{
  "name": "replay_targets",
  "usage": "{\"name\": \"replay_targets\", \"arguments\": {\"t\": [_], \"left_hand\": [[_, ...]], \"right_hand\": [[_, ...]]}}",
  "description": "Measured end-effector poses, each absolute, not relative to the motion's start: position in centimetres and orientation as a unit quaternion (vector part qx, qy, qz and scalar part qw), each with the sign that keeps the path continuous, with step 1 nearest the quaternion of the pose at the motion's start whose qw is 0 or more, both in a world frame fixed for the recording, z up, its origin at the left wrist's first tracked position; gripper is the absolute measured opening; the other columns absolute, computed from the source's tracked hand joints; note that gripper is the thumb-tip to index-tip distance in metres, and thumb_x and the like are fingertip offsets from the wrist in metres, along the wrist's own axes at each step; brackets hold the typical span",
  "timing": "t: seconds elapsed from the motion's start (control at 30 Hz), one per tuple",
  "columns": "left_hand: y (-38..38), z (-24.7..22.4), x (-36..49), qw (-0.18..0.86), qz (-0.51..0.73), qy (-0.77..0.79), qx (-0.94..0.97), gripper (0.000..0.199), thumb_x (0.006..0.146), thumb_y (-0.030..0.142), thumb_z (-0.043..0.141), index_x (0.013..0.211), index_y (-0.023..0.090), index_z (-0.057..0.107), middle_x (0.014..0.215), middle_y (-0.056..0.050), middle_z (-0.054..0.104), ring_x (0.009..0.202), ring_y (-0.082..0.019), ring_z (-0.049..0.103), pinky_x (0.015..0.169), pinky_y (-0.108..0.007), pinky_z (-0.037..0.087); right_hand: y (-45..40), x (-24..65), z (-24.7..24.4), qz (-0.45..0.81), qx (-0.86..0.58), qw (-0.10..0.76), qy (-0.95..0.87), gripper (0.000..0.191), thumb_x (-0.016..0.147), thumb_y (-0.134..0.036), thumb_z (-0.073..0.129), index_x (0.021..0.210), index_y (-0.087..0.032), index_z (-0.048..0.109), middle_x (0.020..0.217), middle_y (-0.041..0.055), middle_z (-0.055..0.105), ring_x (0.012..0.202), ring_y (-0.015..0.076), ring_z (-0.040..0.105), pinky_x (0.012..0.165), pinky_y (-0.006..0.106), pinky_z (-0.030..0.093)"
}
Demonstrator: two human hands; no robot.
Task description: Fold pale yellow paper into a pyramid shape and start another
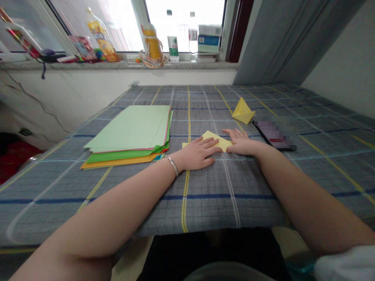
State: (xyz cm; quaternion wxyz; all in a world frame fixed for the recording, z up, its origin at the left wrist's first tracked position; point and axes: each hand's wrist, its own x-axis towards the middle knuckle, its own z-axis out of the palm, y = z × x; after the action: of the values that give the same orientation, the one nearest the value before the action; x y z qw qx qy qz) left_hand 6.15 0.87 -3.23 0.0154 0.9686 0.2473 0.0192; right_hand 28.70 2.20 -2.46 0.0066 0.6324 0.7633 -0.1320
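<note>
A folded piece of yellow paper (211, 136) lies flat on the checked cloth in front of me. Across its left part rests my left hand (199, 153), fingers stretched out and a silver bangle on the wrist. My right hand (238, 141) touches the paper's right end, with its fingers apart. Both palms cover much of the paper, so its full outline is hidden. Behind my right hand stands a folded yellow paper boat (243, 111) with a pointed peak.
A stack of coloured paper (131, 127), light green on top, lies at the left. A phone (275, 134) lies to the right of my right hand. Bottles, a tube (173, 50) and boxes (209, 39) line the windowsill beyond the checked tablecloth (205, 210).
</note>
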Motion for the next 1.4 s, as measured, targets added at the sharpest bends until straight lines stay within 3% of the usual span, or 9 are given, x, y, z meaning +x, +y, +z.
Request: {"name": "replay_targets", "arguments": {"t": [0.27, 0.43, 0.63, 0.83, 1.07, 1.2, 1.4], "left_hand": [[1.0, -3.4, 6.1, 0.018, 0.027, 0.245, 0.969, 0.045, 0.099, 0.037, 0.037, 0.142, 0.023, 0.041, 0.158, -0.01, 0.027, 0.147, -0.025, 0.023, 0.118, -0.048, 0.016], [1.0, -3.3, 6.1, 0.021, 0.02, 0.247, 0.969, 0.045, 0.099, 0.036, 0.037, 0.142, 0.023, 0.04, 0.159, -0.01, 0.026, 0.147, -0.024, 0.022, 0.119, -0.047, 0.016], [1.0, -3.0, 6.1, 0.034, 0.012, 0.252, 0.967, 0.044, 0.099, 0.036, 0.038, 0.142, 0.024, 0.039, 0.159, -0.009, 0.025, 0.148, -0.023, 0.02, 0.119, -0.046, 0.015], [1.0, -3.1, 6.0, 0.037, 0.01, 0.251, 0.967, 0.045, 0.1, 0.036, 0.037, 0.143, 0.024, 0.039, 0.16, -0.009, 0.024, 0.148, -0.024, 0.019, 0.119, -0.047, 0.014], [1.1, -3.0, 6.0, 0.044, 0.007, 0.25, 0.967, 0.044, 0.1, 0.036, 0.038, 0.142, 0.024, 0.038, 0.159, -0.01, 0.024, 0.148, -0.024, 0.019, 0.119, -0.047, 0.014], [1.1, -3.0, 6.0, 0.049, 0.009, 0.25, 0.967, 0.044, 0.099, 0.036, 0.039, 0.141, 0.023, 0.04, 0.159, -0.011, 0.024, 0.148, -0.024, 0.019, 0.119, -0.047, 0.014], [1.3, -3.2, 5.9, 0.055, 0.026, 0.24, 0.969, 0.042, 0.099, 0.035, 0.04, 0.139, 0.023, 0.041, 0.159, -0.011, 0.026, 0.148, -0.025, 0.02, 0.119, -0.049, 0.014]], "right_hand": [[2.4, 29.7, -2.8, -0.136, 0.648, 0.024, 0.749, 0.093, 0.072, -0.031, 0.053, 0.155, -0.023, 0.012, 0.162, 0.0088, 0.017, 0.148, 0.0362, 0.008, 0.116, 0.062, 0.009], [2.4, 30.0, -2.4, -0.148, 0.657, 0.054, 0.737, 0.098, 0.072, -0.029, 0.052, 0.156, -0.017, 0.004, 0.163, 0.01, 0.009, 0.148, 0.034, 0.003, 0.118, 0.057, 0.008], [2.4, 30.7, -2.4, -0.132, 0.654, 0.046, 0.744, 0.097, 0.071, -0.026, 0.053, 0.156, -0.019, 0.006, 0.162, 0.0109, 0.014, 0.147, 0.0375, 0.003, 0.116, 0.062, 0.009], [2.3, 31.1, -1.9, -0.141, 0.654, 0.07, 0.74, 0.099, 0.072, -0.024, 0.052, 0.157, -0.017, 0.003, 0.163, 0.0095, 0.01, 0.148, 0.033, -0.002, 0.119, 0.055, 0.007], [2.3, 31.8, -1.7, -0.167, 0.636, 0.068, 0.75, 0.102, 0.069, -0.021, 0.052, 0.157, -0.018, 0.001, 0.163, 0.0102, 0.009, 0.147, 0.0325, 0.001, 0.118, 0.058, 0.011], [2.2, 32.1, -1.4, -0.171, 0.633, 0.07, 0.752, 0.101, 0.068, -0.02, 0.053, 0.156, -0.015, 0.003, 0.162, 0.0135, 0.011, 0.147, 0.0316, 0.004, 0.118, 0.055, 0.014], [2.3, 32.9, -1.3, -0.18, 0.605, 0.06, 0.774, 0.102, 0.067, -0.019, 0.053, 0.157, -0.015, 0.004, 0.161, 0.011, 0.016, 0.147, 0.031, 0.012, 0.119, 0.052, 0.02]]}}
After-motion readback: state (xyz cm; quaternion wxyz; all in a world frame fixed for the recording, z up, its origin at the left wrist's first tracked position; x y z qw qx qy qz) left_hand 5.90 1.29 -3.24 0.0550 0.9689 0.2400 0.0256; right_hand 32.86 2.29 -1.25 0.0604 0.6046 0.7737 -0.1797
